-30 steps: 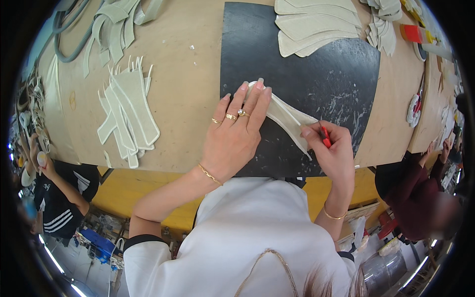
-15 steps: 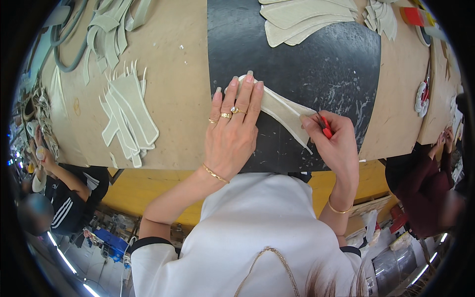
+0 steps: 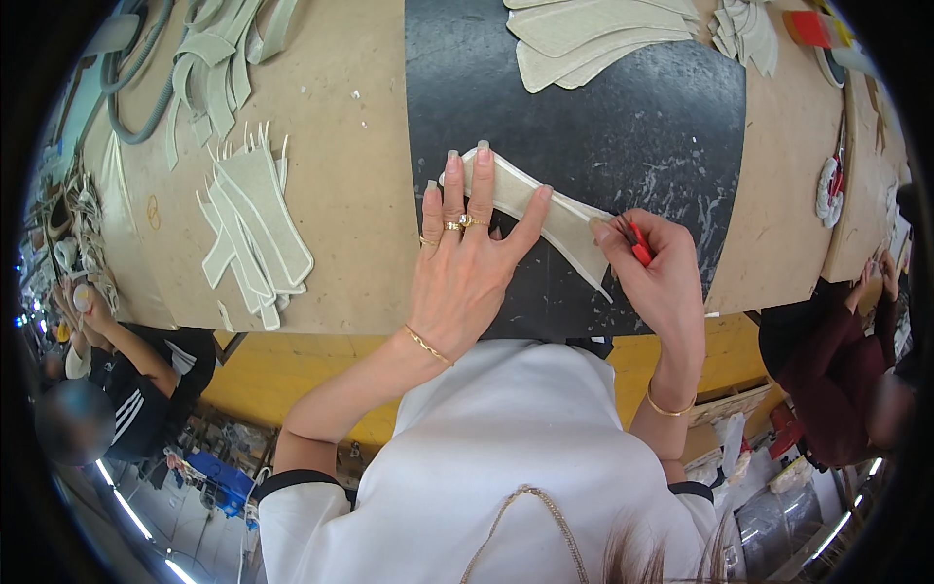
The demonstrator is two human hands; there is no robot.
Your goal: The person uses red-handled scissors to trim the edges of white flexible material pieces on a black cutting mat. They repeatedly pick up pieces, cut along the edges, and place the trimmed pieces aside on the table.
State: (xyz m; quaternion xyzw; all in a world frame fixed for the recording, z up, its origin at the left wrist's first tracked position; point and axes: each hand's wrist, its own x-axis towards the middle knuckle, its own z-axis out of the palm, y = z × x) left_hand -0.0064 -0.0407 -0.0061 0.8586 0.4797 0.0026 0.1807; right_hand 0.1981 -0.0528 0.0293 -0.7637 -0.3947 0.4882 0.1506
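Observation:
A curved beige fabric panel (image 3: 572,241) with white edging lies on the black mat (image 3: 603,127) in front of me. My left hand (image 3: 465,268) presses flat on the panel's left part, fingers spread, the index finger apart from the others against the upper edge. At the panel's right end my right hand (image 3: 657,273) is closed round a small red-handled tool (image 3: 638,245). Thumb and fingertips meet at the edge there. The tool's tip is hidden, so its kind is unclear. A thin tail of edging sticks out at the panel's lower corner.
Several edged panels (image 3: 255,219) lie on the brown table at left, with beige strips (image 3: 219,54) beyond. Larger beige panels (image 3: 593,39) overlap at the mat's far edge, smaller pieces (image 3: 744,37) beside them. Scissors (image 3: 832,185) lie far right. A person sits at either side.
My left index finger has spread to the right along the panel's upper edge, uncovering more of the panel. My right hand stays almost in place with the red-handled tool.

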